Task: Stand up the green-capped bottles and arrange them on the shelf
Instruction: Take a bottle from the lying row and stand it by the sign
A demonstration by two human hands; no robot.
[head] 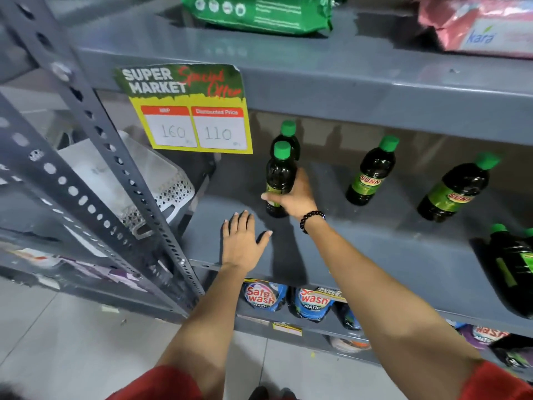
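Note:
Dark bottles with green caps stand on the grey metal shelf. My right hand is wrapped around one upright bottle near the shelf's left end. A second upright bottle stands right behind it. Two more bottles stand further right, one in the middle and one beyond it. At the right edge a cluster of bottles is partly cut off. My left hand rests flat on the shelf, fingers spread, just left of the held bottle and apart from it.
A yellow and green price card hangs from the upper shelf's edge. A perforated grey upright stands at the left, with a white plastic basket behind it. Detergent pouches fill the shelf below. Green and pink packs lie above.

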